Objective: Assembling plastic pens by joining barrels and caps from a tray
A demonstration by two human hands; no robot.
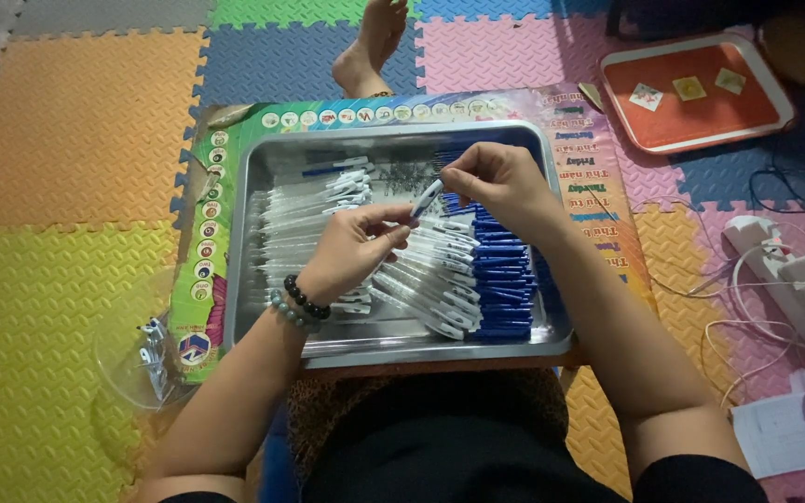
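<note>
1. Left hand (351,250): pinches the lower end of a white pen barrel (426,198), held above the metal tray (402,346).
2. Right hand (496,179): fingertips closed at the barrel's upper end, apparently on a small part.
3. Tray contents: white barrels (430,275), blue parts (503,279).

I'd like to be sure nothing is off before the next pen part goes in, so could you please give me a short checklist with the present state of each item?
1. Pen barrel held between both hands: ok; left hand and right hand both grip it.
2. Metal tray sits level on the board: ok.
3. Clear barrels stacked in the tray: ok.
4. Blue parts within reach of the right hand: ok.
5. Small springs in the tray: cannot tell, too blurred.
</note>
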